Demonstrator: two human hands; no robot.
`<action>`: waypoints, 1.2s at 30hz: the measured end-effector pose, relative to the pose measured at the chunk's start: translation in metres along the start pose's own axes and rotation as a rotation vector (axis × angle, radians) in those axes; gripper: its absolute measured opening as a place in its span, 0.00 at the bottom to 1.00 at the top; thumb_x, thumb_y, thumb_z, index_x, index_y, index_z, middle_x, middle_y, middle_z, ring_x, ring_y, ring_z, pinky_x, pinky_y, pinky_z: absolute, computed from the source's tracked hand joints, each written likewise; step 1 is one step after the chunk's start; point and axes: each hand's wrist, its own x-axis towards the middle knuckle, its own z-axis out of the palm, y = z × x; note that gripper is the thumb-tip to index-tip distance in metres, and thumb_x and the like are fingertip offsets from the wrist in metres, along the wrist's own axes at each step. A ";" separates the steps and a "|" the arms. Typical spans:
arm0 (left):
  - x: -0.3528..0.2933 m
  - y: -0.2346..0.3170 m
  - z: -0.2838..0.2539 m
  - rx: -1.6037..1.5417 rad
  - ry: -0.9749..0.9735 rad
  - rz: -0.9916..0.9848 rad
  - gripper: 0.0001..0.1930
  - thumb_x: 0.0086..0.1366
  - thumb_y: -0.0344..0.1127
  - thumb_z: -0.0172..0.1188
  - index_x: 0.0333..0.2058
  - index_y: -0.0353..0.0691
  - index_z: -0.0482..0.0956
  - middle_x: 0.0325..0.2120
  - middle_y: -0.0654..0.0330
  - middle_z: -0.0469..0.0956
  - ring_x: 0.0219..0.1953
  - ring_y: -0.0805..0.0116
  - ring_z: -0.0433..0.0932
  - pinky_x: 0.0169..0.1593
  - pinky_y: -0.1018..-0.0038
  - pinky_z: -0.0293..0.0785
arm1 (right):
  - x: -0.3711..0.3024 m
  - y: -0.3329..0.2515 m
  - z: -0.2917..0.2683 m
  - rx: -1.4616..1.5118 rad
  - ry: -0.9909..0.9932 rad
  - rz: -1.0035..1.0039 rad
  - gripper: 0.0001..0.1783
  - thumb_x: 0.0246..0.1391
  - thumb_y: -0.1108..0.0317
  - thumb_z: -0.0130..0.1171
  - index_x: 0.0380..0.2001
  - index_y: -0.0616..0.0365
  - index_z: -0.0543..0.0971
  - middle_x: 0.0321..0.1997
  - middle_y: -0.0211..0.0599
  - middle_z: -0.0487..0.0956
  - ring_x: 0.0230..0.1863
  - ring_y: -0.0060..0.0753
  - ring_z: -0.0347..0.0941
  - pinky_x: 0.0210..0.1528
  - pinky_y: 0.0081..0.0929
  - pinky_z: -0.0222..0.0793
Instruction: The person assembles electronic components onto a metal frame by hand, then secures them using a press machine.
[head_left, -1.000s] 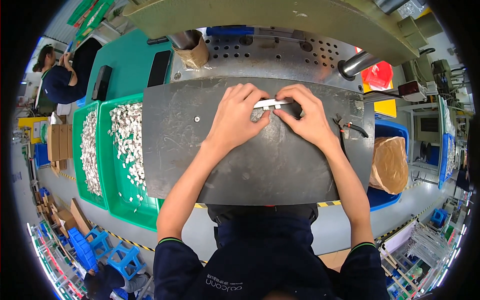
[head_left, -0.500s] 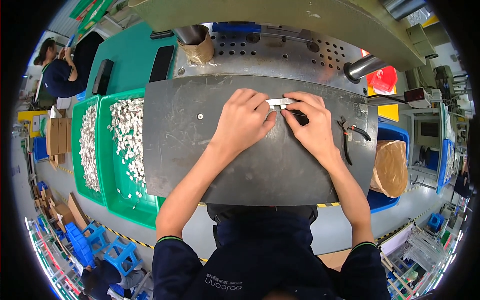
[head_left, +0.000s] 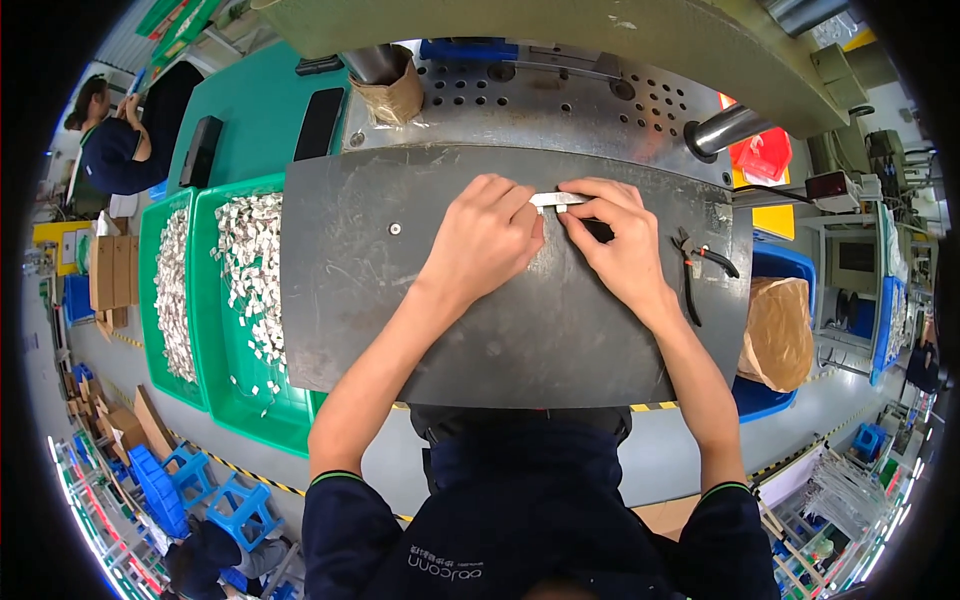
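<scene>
Head camera view: two bare hands meet over a dark grey desk [head_left: 480,340], where one slim silvery-white strip [head_left: 557,199] bridges the gap between them, in the far half of the surface. The left hand [head_left: 488,228] has its fingers curled and clamped on the strip's left end; the right hand [head_left: 620,226] pinches the right end, thumb on the near side, fingers on the far side. Along the near edge sit what appear to be two small white tabs [head_left: 561,208], a count left uncertain because the fingers cover part of the piece. Judging by its thin, straight, smooth look, the strip should prove light, fairly stiff and a little slippery, best taken by both ends, with the tabs, probably its most delicate part, spared any squeeze. Elsewhere, the tally runs to one pair of pliers [head_left: 687,252], lying open to the right of the right hand; two green bins [head_left: 222,350] side by side at left, both holding small white pieces [head_left: 258,260] too numerous to count; one black phone-like slab [head_left: 320,124] and one dark oblong box [head_left: 201,151] beyond them; and one brown paper bag [head_left: 778,335] in one blue bin [head_left: 762,400] at right.
</scene>
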 end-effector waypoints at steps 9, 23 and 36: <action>0.000 -0.004 0.002 -0.103 0.042 -0.046 0.07 0.53 0.26 0.73 0.30 0.33 0.84 0.38 0.59 0.86 0.39 0.58 0.83 0.47 0.65 0.81 | 0.002 0.003 -0.001 0.010 0.009 -0.025 0.05 0.51 0.76 0.71 0.32 0.62 0.85 0.49 0.34 0.87 0.52 0.40 0.81 0.60 0.37 0.69; 0.000 -0.007 -0.001 -0.132 0.035 -0.033 0.06 0.54 0.27 0.73 0.29 0.35 0.84 0.38 0.61 0.86 0.37 0.60 0.82 0.44 0.65 0.80 | 0.005 0.009 -0.004 0.030 -0.008 -0.066 0.05 0.51 0.75 0.73 0.32 0.62 0.85 0.47 0.33 0.88 0.50 0.39 0.82 0.58 0.36 0.70; 0.003 -0.008 -0.002 -0.132 0.025 -0.035 0.06 0.54 0.26 0.72 0.29 0.35 0.83 0.38 0.62 0.86 0.36 0.60 0.82 0.44 0.65 0.79 | 0.005 0.010 -0.004 0.041 -0.012 -0.063 0.06 0.51 0.75 0.73 0.32 0.62 0.85 0.48 0.33 0.87 0.49 0.40 0.81 0.56 0.35 0.71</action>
